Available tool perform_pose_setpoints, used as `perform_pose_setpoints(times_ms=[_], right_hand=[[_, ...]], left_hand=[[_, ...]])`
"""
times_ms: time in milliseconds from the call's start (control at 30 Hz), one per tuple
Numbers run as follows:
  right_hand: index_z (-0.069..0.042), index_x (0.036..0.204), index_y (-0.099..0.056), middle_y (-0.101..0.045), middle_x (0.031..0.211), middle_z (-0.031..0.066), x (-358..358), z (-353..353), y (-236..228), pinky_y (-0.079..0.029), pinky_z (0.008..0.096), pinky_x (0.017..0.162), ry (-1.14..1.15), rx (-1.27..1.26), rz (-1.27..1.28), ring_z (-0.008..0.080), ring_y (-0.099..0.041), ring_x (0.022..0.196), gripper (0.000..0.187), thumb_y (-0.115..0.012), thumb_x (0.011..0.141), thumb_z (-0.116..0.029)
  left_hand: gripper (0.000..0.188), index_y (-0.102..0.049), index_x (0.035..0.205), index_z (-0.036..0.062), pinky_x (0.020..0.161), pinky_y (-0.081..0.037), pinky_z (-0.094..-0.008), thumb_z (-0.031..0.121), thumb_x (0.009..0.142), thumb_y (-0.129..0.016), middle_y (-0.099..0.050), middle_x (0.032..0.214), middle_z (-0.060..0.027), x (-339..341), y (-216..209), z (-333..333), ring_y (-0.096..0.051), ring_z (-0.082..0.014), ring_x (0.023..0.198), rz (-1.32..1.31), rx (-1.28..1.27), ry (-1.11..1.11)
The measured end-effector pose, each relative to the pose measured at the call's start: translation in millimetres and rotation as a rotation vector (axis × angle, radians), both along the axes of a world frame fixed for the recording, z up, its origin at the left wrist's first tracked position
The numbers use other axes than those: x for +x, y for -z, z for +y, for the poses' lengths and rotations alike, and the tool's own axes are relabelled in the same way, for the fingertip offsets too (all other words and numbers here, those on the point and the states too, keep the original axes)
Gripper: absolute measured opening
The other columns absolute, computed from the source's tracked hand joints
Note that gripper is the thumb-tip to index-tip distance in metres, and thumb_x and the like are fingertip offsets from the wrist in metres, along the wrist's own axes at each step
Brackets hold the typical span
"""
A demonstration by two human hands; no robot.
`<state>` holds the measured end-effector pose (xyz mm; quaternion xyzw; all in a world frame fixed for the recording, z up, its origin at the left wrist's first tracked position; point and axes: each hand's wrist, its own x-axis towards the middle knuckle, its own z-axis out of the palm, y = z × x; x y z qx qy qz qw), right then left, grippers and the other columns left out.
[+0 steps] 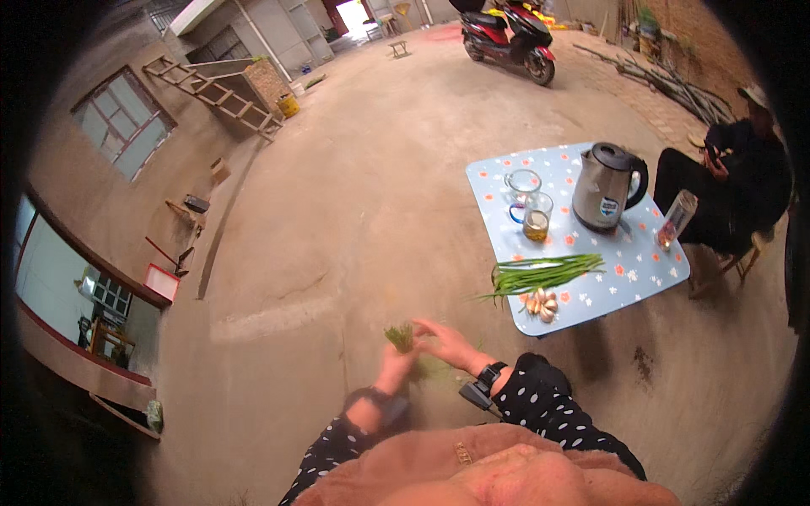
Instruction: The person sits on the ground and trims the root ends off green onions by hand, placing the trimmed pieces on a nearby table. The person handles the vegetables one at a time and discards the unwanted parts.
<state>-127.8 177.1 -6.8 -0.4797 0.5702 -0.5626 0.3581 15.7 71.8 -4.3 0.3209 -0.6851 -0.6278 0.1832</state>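
Note:
My left hand (395,368) is closed round a small bunch of chives (399,338), its cut-looking green ends sticking up out of the fist. Close beside it, my right hand (447,345) has its fingers stretched toward the top of the bunch, thumb and forefinger apart. Some fingertips of the right hand may brush the bunch; I cannot tell. More long green chives (548,274) lie across the near left part of the small table (599,291), with garlic bulbs (542,304) just in front of them.
On the flowered table stand a steel kettle (601,190), two glass mugs (537,218) and a clear bottle (677,221). A seated person (742,169) is at its right. Further off are a red scooter (510,38), a wooden ladder (215,94) and a low stool (398,48).

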Motion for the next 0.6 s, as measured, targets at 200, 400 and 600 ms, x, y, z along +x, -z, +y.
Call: perform_pose_setpoints(times_ms=[200,400,600], right_hand=[[0.0,0.104,-0.06,-0.064,0.092,0.009,-18,11,15,-0.047,0.0285,0.082,0.045,0.012,-0.11,0.0175,-0.06,0.092,0.032,-0.049,0.098,-0.029],[-0.002,0.104,-0.058,-0.06,0.089,0.007,-23,36,-15,-0.049,0.0255,0.073,0.317,0.093,-0.003,0.0125,-0.06,0.084,0.022,-0.049,0.098,-0.021],[-0.002,0.127,-0.046,-0.054,0.115,0.0103,25,11,-53,-0.039,0.0342,0.1,0.346,-0.139,0.262,0.0221,-0.052,0.113,0.04,-0.055,0.089,-0.006]], left_hand=[[0.029,-0.044,0.071,0.0137,0.053,-0.032,-0.0259,0.023,0.09,-0.064,-0.034,0.055,0.0045,13,19,-32,-0.037,-0.0104,0.05,0.207,0.518,-0.159],[0.017,-0.063,0.099,0.0062,0.055,-0.036,-0.0257,0.02,0.089,-0.061,-0.045,0.065,0.0042,5,12,-9,-0.04,-0.0081,0.056,0.146,0.6,0.027],[0.051,-0.05,0.132,0.0048,0.076,-0.047,-0.029,0.03,0.09,-0.061,-0.058,0.1,-0.005,-14,8,14,-0.053,-0.0136,0.085,0.017,0.827,0.412]])
